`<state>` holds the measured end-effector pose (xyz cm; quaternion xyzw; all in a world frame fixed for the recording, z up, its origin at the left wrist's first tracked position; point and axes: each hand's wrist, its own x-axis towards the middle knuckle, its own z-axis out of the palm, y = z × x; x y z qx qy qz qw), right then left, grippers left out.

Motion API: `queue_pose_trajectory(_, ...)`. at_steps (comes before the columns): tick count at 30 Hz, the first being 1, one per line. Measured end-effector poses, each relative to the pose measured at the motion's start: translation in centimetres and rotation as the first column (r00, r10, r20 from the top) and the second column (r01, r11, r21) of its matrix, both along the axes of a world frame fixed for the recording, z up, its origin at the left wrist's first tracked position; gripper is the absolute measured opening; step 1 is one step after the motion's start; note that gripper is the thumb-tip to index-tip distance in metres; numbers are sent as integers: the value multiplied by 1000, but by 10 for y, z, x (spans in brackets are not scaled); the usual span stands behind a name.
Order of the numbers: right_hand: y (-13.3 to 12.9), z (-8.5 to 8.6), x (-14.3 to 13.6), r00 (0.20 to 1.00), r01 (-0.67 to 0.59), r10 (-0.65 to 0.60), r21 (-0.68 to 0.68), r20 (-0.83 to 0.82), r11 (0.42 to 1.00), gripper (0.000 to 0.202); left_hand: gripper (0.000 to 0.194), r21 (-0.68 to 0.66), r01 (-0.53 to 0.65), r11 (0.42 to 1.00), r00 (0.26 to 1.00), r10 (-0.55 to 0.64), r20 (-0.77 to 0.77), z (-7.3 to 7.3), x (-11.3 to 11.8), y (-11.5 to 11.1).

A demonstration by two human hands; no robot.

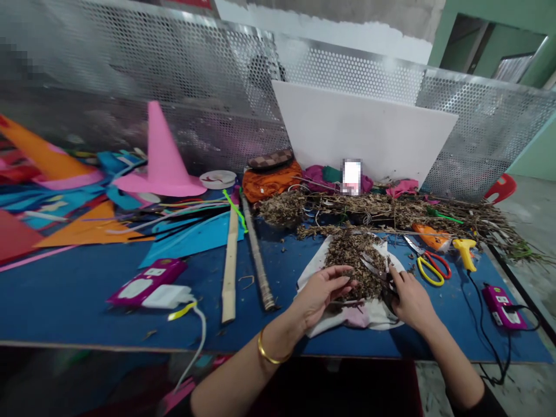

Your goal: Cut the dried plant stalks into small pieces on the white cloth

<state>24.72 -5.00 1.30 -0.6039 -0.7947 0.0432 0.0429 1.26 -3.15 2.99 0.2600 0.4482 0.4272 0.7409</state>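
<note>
Brown dried plant bits [343, 246] heaped on white cloth [313, 271], between and just beyond both hands | left hand [320, 291] at the heap's near-left edge, fingertips drawn together, any grip hard to tell from where I stand | right hand [413, 298] grips dark-handled scissors [372, 266], blades over the heap | blue tabletop [78, 313] beneath

Gold-coloured, rounded bangle [264, 355] is being worn up the arm from the left hand [322, 294]; dark sleeves [478, 402] are being worn.

Gap left of cloth [313, 266], stems [391, 207] blocking behind
</note>
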Motion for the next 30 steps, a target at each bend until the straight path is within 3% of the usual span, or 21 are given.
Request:
queue_pose_trajectory(6, 2, 3, 5, 994, 100, -102, -58, -39, 993, 59, 23, 18, -33, 999, 999, 33, -34, -1, -3, -1)
queue_pose_trajectory(9, 3, 9, 11, 993, 67, -77, -107, -87, 992, 48, 19, 15, -74, 997, 995, 75, -58, -1, 0, -1)
queue_pose_trajectory(12, 5, 14, 18, 968, 12, -59, -188, -243, 982, 46, 15, 26, -96, 995, 993, 98, -66, -4, 1, -1)
queue_pose_trajectory(18, 5, 3, 19, 747, -23, -124, -212, -653, 977, 49, 19, 51, -103, 993, 993, 106, -57, -12, 4, 2)
queue_pose_trajectory(22, -2, 1, 9, 654, -60, -138, -233, -744, 971, 58, 19, 38, -143, 989, 988, 145, -62, -9, 7, 3)
queue_pose_trajectory(25, -11, 15, 0, 682, -144, -52, -204, -729, 968, 70, 20, 42, -172, 984, 983, 174, -64, -9, 8, 3)
queue_pose_trajectory(30, -21, 38, -10, 853, -136, -11, -242, -521, 961, 71, 24, 57, -190, 980, 981, 192, -36, -12, 11, 1)
